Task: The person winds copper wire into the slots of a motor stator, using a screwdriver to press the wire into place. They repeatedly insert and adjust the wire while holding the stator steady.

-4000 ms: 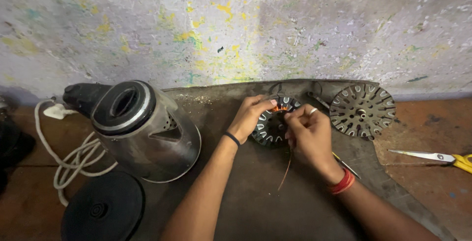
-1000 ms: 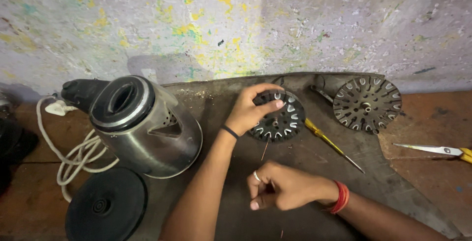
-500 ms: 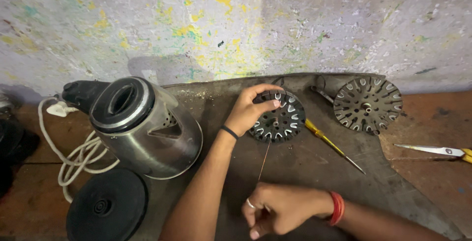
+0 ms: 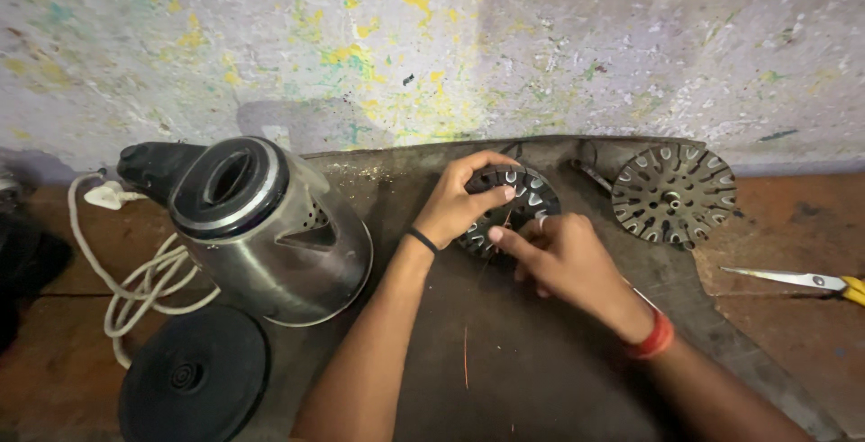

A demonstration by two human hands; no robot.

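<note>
at centre frame, the left hand (image 4: 461, 200) is clamping a round slotted metal core (image 4: 505, 208) against the dark mat (image 4: 541, 370), thumb and fingers curled over its rim, apparently to stop it turning. the right hand (image 4: 563, 257) is pinching a thin copper wire (image 4: 466, 352) at the core's lower edge; the wire is trailing toward the lower centre. both hands are covering most of the core, so the wire's entry slot is hidden. a second slotted disc (image 4: 673, 193) is lying at upper right, a steel kettle (image 4: 261, 226) at left.
</note>
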